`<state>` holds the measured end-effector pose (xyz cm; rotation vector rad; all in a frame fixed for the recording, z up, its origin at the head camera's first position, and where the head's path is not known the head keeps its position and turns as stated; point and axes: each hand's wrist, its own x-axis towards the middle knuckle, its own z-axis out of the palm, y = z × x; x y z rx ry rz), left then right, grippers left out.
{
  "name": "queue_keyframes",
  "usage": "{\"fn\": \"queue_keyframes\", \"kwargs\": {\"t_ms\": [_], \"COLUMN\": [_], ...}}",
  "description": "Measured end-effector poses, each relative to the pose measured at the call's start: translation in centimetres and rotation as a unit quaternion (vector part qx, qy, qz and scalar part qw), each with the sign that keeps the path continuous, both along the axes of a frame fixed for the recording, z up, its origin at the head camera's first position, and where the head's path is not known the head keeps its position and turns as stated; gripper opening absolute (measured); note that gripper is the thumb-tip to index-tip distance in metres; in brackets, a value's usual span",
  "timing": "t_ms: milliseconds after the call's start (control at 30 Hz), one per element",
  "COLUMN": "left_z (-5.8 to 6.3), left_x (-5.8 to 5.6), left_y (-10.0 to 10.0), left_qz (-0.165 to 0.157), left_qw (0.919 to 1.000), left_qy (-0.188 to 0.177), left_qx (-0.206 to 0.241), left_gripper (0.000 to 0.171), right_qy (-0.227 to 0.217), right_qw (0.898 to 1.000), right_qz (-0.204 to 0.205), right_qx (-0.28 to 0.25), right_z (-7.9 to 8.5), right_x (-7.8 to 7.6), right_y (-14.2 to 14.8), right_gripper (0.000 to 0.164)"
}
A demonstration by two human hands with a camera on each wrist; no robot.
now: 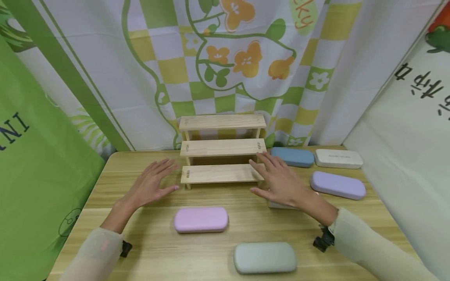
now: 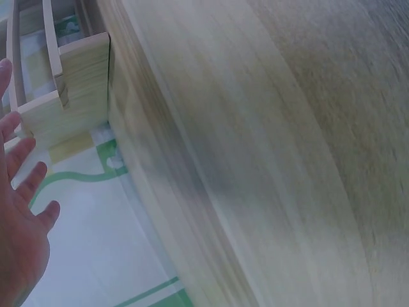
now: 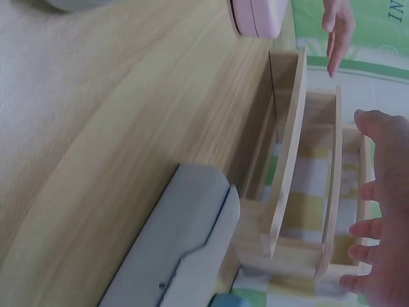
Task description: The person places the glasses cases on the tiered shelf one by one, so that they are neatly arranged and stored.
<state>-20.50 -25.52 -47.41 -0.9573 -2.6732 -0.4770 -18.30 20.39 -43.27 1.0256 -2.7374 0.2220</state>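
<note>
A three-step wooden display rack (image 1: 223,173) stands at the back of the table, its steps bare. My left hand (image 1: 151,183) hovers just left of it, fingers spread and holding nothing; the left wrist view catches part of that hand (image 2: 25,211) beside the rack's end. On the other side, my right hand (image 1: 281,181) is held with spread fingers, its fingertips overlapping the rack's right end in the head view. Under the right hand lies a pale grey glasses case (image 3: 185,236), mostly hidden from the head camera. A pink glasses case (image 1: 201,219) lies in front of the rack.
A grey-green glasses case (image 1: 265,257) lies near the front. To the right of the rack are a blue case (image 1: 293,157), a white case (image 1: 338,158) and a lilac case (image 1: 338,185). A patterned curtain (image 1: 218,74) hangs behind the wooden table (image 1: 151,249).
</note>
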Motion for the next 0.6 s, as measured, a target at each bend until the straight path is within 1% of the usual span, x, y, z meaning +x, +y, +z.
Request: {"fn": "queue_keyframes", "kwargs": {"t_ms": [200,400,600], "left_z": [-0.6,-1.1,-1.6], "left_x": [-0.4,-0.7,-1.0], "left_y": [0.2,0.4,0.8], "left_qz": [-0.016,-0.029,-0.034], "left_qw": [0.9996,0.9977,0.9946], "left_qy": [-0.016,-0.039,-0.069], "left_qx": [0.017,0.046,0.070], "left_gripper": [0.069,0.062,0.058], "right_qy": [-0.009,0.000,-0.017], "right_qw": [1.000,0.998,0.996], "right_qz": [0.018,0.055,0.092], "right_qx": [0.001,0.002,-0.002], "right_z": [-0.5,-1.1,-1.4], "right_x": [0.2,0.7,1.3], "right_y": [-1.2,-2.3,-3.7], "right_gripper": [0.085,0.084,0.082]}}
